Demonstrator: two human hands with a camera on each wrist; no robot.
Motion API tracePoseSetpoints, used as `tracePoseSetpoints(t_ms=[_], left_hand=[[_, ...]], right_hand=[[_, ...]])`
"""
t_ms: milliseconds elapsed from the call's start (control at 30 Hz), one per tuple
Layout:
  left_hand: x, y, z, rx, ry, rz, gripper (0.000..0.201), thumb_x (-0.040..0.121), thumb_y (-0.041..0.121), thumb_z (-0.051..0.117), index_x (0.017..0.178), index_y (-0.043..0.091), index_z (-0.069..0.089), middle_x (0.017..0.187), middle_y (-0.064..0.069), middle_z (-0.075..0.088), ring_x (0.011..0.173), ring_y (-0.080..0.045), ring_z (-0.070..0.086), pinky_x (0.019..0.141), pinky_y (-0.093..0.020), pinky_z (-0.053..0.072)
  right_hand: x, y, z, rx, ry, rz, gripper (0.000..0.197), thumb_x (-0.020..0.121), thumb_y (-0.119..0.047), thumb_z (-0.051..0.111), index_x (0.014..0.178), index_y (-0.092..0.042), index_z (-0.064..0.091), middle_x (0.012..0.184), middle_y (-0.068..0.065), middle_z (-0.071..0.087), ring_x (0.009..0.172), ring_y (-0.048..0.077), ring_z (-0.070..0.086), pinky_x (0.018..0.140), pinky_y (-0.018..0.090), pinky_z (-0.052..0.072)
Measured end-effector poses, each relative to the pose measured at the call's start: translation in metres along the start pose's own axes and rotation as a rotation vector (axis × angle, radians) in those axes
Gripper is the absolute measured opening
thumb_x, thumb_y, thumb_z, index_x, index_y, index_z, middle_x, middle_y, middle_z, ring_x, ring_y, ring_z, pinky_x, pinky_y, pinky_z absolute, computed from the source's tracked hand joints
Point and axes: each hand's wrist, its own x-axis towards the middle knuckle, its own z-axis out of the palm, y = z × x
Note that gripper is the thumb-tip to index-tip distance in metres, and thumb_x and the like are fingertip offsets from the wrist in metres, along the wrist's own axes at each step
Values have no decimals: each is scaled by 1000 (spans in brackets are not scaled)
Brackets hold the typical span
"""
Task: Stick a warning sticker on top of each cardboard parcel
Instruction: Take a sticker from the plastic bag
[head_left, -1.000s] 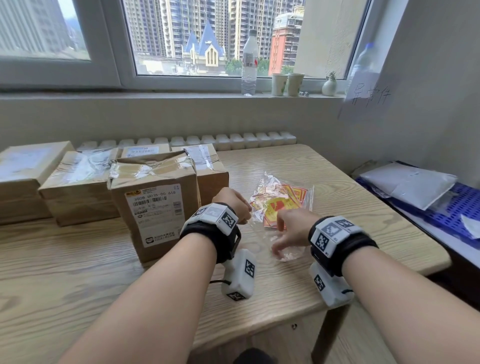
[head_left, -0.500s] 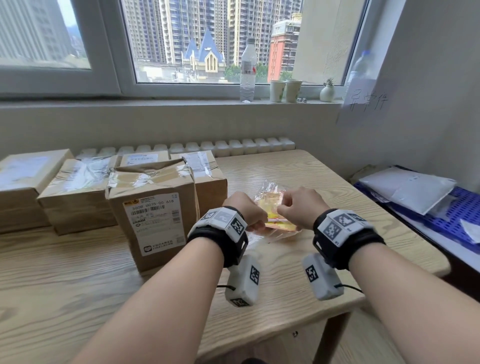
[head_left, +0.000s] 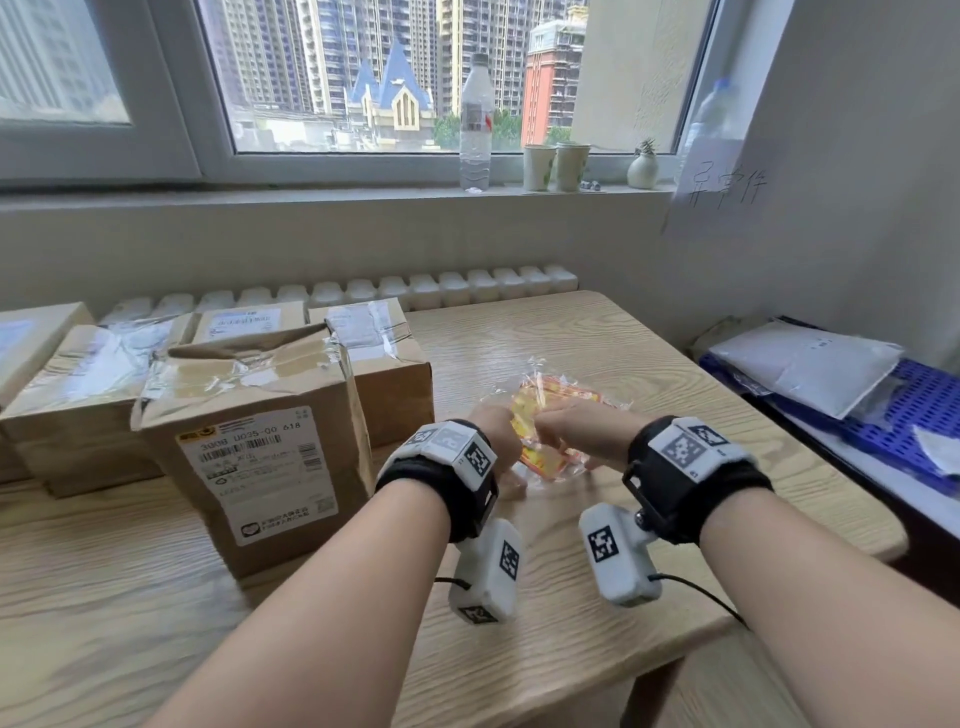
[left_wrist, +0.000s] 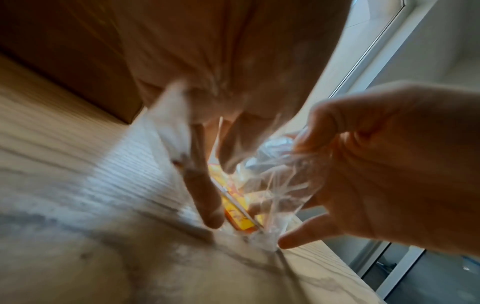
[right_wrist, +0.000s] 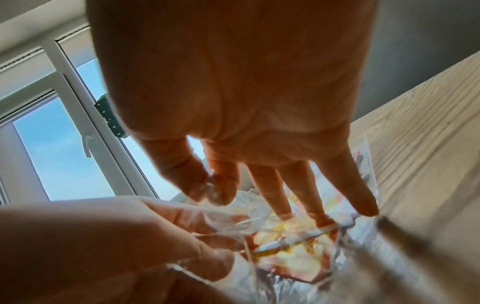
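A clear plastic bag (head_left: 550, 410) of yellow and red warning stickers (head_left: 540, 457) is held just above the wooden table (head_left: 597, 343). My left hand (head_left: 501, 441) grips its left side and my right hand (head_left: 558, 431) grips its right side, knuckles almost touching. In the right wrist view my right thumb and forefinger (right_wrist: 210, 189) pinch the film while the other fingers reach toward the stickers (right_wrist: 293, 246). In the left wrist view the bag (left_wrist: 275, 174) is stretched between both hands. The nearest cardboard parcel (head_left: 249, 441) stands upright left of my left wrist, with several more (head_left: 78, 395) behind it.
Another taped parcel (head_left: 379, 374) sits just behind my left hand. A water bottle (head_left: 475, 124), paper cups (head_left: 556, 166) and a small vase (head_left: 642, 169) stand on the windowsill. A blue crate (head_left: 914, 410) with white mailers (head_left: 810, 364) lies beyond the table's right edge.
The bag lay flat on the table with my right fingers on its near end. Both hands have since closed on it, come together and raised its near end.
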Motion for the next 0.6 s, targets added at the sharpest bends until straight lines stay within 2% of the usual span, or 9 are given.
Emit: tracePoseSetpoints(t_ms=[100, 167, 233, 300, 333, 433, 533, 600], left_hand=[[12, 4, 4, 57, 31, 24, 39, 90, 7, 49, 129, 8, 50, 120, -14, 61, 108, -29, 61, 85, -34, 51], [17, 7, 3, 91, 60, 41, 37, 92, 14, 56, 128, 7, 51, 122, -12, 60, 111, -26, 59, 81, -28, 46], [21, 9, 2, 143, 87, 17, 36, 93, 25, 59, 123, 6, 55, 122, -9, 61, 112, -23, 59, 84, -28, 47], [27, 11, 2, 186, 55, -45, 35, 93, 31, 58, 119, 7, 59, 116, -8, 64, 110, -21, 61, 85, -28, 48], [31, 11, 2, 188, 24, -68, 34, 93, 32, 58, 118, 8, 60, 110, -8, 64, 106, -20, 62, 83, -28, 49], [44, 7, 5, 117, 13, -93, 25, 89, 27, 64, 106, 8, 66, 93, -6, 64, 86, -21, 61, 69, -28, 46], [48, 6, 5, 68, 11, -116, 18, 86, 26, 67, 83, 10, 60, 81, -4, 61, 79, -21, 57, 61, -26, 42], [49, 5, 5, 52, 12, -151, 20, 86, 26, 68, 78, 11, 57, 76, -3, 57, 78, -20, 55, 59, -25, 42]], right_hand=[[10, 0, -4, 2, -20, 35, 28, 97, -13, 43, 70, -21, 45, 72, -3, 47, 60, 9, 46, 57, 24, 43], [14, -1, -5, 16, -13, 61, 27, 97, -14, 43, 71, -21, 45, 75, -2, 49, 64, 13, 52, 60, 26, 47], [17, -2, -6, 31, 7, 80, 26, 97, -17, 44, 71, -19, 46, 77, 0, 51, 78, 21, 61, 65, 29, 51], [21, -4, -6, 22, 3, 111, 23, 95, -17, 41, 72, -16, 46, 80, 2, 51, 91, 24, 69, 65, 29, 50], [23, -4, -6, 24, -6, 130, 21, 94, -17, 40, 74, -14, 47, 82, 3, 51, 92, 25, 71, 64, 28, 49], [30, -4, -7, 54, -11, 153, 16, 91, -19, 40, 78, -12, 47, 80, 5, 49, 85, 26, 74, 61, 29, 48], [35, -2, -6, 59, -12, 165, 12, 87, -17, 41, 76, -12, 44, 77, 5, 47, 80, 28, 74, 63, 31, 48], [36, -3, -6, 43, -16, 170, 12, 87, -17, 41, 76, -12, 45, 75, 5, 47, 80, 28, 74, 63, 31, 47]])
